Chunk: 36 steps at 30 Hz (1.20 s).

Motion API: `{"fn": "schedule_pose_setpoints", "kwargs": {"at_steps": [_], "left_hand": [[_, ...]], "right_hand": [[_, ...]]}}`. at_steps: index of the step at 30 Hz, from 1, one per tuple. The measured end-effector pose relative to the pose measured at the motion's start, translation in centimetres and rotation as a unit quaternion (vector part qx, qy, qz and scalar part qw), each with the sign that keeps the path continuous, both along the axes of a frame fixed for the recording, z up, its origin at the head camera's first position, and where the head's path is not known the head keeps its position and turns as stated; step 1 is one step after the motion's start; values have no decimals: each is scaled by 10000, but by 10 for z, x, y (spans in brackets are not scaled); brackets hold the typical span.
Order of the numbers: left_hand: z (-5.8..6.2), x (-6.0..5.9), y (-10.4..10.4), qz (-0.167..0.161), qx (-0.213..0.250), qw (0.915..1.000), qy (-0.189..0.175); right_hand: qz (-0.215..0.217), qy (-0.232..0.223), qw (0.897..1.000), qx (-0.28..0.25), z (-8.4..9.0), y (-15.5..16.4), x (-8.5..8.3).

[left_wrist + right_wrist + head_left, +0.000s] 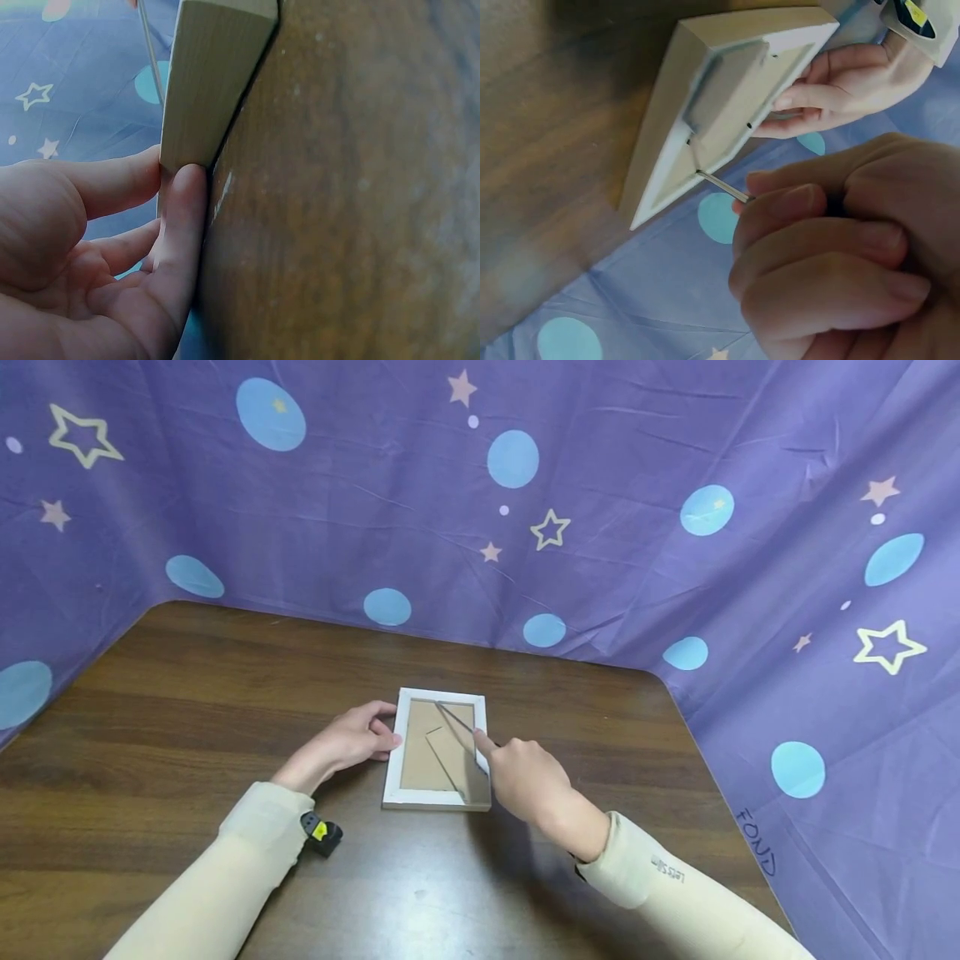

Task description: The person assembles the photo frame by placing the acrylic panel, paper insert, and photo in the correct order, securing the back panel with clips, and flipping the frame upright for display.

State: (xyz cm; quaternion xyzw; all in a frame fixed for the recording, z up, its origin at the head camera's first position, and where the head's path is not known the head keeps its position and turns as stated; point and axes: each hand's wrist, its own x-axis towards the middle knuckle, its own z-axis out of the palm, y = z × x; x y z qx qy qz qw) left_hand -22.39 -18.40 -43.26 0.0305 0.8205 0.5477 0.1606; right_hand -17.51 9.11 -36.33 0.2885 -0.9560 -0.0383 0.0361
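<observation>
A white-faced picture frame (429, 797) with pale wooden sides lies back up on the table. Its brown backing board (417, 764) has a stand flap, and small dark tabs show along the inner edge in the right wrist view. My left hand (351, 739) holds the frame's left side, fingertips on its edge and side. In my right hand (531, 779) I grip a slim screwdriver (724, 187), index finger stretched toward its thin metal shaft and handle hidden in the palm. Its tip meets the backing at the inner far edge of the frame.
The brown wooden table (187, 710) extends around the frame. A purple curtain (420, 510) with stars and blue dots stands along its back and sides. A black strap with a yellow mark (320, 831) sits at my left wrist.
</observation>
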Motion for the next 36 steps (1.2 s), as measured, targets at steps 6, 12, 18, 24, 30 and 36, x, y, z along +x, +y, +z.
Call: {"fn": "schedule_pose_setpoints", "kwargs": {"at_steps": [6, 12, 18, 24, 30, 36], "left_hand": [[0, 1, 0, -4, -14, 10000, -43], [0, 1, -1, -16, -16, 10000, -55], [-1, 0, -1, -9, -20, 10000, -16], [-1, -1, 1, -26, -102, 9999, 5], [2, 0, 0, -30, -123, 9999, -26], [2, -2, 0, -14, -165, 9998, -95]], "right_hand": [[596, 1150, 9915, -110, -16, 9, 6], [778, 1720, 9817, -242, -35, 13, 10], [693, 1828, 9806, -173, -49, 16, 12], [679, 1999, 9774, -139, -59, 20, 10], [742, 2065, 9755, -134, -61, 19, 9], [770, 2156, 9734, -99, -62, 21, 7]]}}
